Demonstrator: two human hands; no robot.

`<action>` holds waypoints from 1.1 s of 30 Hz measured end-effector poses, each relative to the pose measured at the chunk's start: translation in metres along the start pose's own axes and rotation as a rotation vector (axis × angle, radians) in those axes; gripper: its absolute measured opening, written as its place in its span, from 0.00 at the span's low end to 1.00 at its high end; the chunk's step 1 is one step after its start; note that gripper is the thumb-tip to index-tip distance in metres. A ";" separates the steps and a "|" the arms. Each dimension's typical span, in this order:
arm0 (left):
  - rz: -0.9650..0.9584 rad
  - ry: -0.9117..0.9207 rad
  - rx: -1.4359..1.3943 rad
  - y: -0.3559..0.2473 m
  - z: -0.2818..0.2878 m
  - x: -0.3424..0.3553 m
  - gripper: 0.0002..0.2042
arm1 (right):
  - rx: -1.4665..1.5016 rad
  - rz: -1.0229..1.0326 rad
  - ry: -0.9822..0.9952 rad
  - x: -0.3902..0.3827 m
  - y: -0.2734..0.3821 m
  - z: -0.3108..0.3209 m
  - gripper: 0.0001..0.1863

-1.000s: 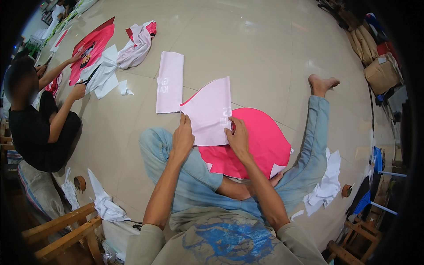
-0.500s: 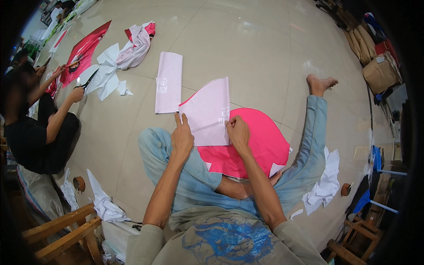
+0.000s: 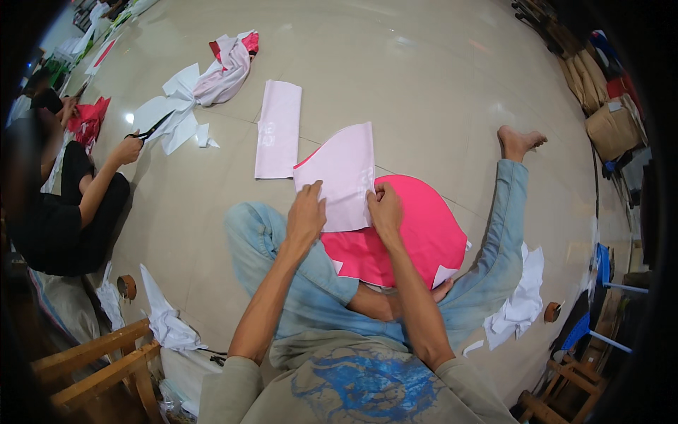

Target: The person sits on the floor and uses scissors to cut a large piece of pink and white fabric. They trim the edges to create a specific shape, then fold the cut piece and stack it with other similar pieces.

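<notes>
A folded piece of pale pink fabric (image 3: 345, 166) with a curved upper left edge lies in front of me. Its red side shows as a thin strip at that edge. My left hand (image 3: 305, 215) has its bent fingers closed on the fabric's lower left side. Along the right edge, my right hand (image 3: 385, 210) pinches the same piece between thumb and fingers. Bright pink fabric (image 3: 417, 226) with a rounded outline spreads under it, partly over my legs, white showing at its turned corners. A folded pale pink panel (image 3: 279, 131) rests on the floor just beyond.
At left a seated person holds black scissors (image 3: 154, 128) near white fabric scraps (image 3: 182, 92). White cloth (image 3: 519, 300) lies beside my right leg. A wooden frame (image 3: 92, 353) stands near left, brown packages (image 3: 613, 124) far right, blue-headed tools (image 3: 580, 328) near right.
My left hand has shifted from the fabric's left corner inward, its fingers now bent. My right hand stays at the right edge. The person at left has drawn the red fabric away from the white scraps.
</notes>
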State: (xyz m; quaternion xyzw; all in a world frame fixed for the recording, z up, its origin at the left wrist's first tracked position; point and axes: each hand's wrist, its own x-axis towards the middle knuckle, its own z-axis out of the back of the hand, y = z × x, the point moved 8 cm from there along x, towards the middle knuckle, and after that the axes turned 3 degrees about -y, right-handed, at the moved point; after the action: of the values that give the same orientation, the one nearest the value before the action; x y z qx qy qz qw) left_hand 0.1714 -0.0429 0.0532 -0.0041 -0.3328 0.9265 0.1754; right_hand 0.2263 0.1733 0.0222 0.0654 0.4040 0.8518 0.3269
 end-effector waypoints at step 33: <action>0.367 -0.415 -0.120 0.034 0.028 0.005 0.28 | 0.385 0.216 0.017 -0.024 0.101 -0.036 0.12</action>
State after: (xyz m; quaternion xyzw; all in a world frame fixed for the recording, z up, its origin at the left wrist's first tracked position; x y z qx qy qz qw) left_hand 0.1525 -0.0824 0.0545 0.1152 -0.4093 0.9025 -0.0678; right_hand 0.1802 0.0893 0.0764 0.1623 0.5526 0.7896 0.2117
